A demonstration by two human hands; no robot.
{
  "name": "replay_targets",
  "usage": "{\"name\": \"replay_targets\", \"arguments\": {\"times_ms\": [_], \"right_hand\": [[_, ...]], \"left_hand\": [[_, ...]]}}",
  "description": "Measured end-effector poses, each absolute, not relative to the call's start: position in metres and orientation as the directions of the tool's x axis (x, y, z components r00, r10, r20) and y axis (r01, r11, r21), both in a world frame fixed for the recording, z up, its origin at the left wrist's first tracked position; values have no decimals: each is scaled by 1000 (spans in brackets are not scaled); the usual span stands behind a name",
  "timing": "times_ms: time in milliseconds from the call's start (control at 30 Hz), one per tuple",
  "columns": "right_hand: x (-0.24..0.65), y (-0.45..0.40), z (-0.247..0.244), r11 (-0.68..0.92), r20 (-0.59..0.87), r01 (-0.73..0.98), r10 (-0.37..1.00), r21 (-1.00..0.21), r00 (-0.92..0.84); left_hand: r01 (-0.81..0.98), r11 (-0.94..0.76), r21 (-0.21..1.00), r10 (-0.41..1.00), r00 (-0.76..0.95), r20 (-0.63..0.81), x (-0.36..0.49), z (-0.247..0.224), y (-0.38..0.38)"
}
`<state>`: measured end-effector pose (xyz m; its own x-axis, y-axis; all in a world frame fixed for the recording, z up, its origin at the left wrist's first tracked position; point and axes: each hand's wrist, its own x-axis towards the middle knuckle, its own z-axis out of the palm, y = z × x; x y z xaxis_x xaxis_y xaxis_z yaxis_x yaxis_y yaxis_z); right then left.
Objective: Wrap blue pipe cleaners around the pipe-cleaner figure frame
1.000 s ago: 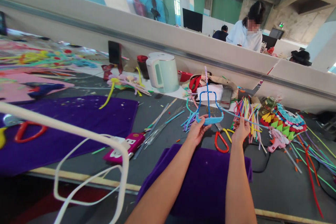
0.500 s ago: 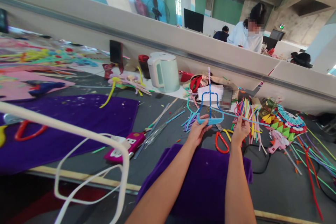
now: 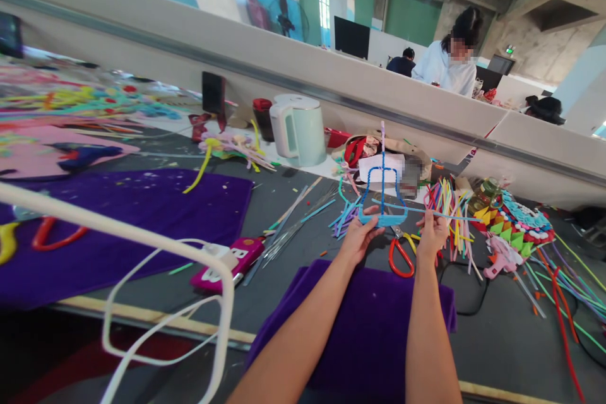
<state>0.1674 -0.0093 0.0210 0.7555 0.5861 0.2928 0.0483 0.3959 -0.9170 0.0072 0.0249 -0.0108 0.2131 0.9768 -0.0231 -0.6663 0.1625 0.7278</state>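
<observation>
My left hand point(image 3: 362, 237) is closed on the light-blue base of a pipe-cleaner frame point(image 3: 396, 218). The frame stands upright in the air, with dark-blue curved sides and a centre stem with a pale tip. Between the fingers of my right hand point(image 3: 432, 232) is a light-blue pipe cleaner point(image 3: 461, 218), held nearly level. Its left end reaches across the frame; whether it touches there I cannot tell. Under the hands lie scissors point(image 3: 401, 259) with red and yellow handles. A folded purple cloth point(image 3: 364, 334) lies beneath my forearms.
Bundled colourful pipe cleaners point(image 3: 452, 202) and a pink glue gun point(image 3: 502, 257) lie to the right. A kettle point(image 3: 310, 132) stands by the partition point(image 3: 284, 69). Left are loose wires point(image 3: 288, 230), a magenta box point(image 3: 249, 252) and a white curved bar point(image 3: 142, 227). People sit or stand beyond the partition.
The light-blue pipe cleaner in my right hand has shifted slightly left across the frame and lies more level. My left hand keeps its hold on the frame. The view has moved slightly.
</observation>
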Motion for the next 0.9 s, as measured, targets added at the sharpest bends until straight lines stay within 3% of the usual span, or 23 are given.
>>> {"name": "replay_targets", "arguments": {"times_ms": [167, 333, 667, 767, 900], "right_hand": [[171, -2, 12, 368, 129, -233, 737, -900, 664], [166, 2, 6, 294, 43, -353, 817, -888, 574], [159, 5, 5, 398, 197, -214, 769, -892, 609], [165, 6, 5, 425, 160, -222, 697, -877, 699], [166, 6, 3, 395, 71, -349, 742, -850, 667]], "left_hand": [[-640, 180, 747, 965, 264, -6, 8, -5, 20], [-620, 159, 768, 961, 276, 24, 9, -4, 16], [-616, 179, 767, 967, 253, -23, 9, -8, 18], [-619, 151, 771, 975, 221, -14, 9, -11, 21], [-624, 151, 766, 973, 231, -4, 8, -13, 23]]}}
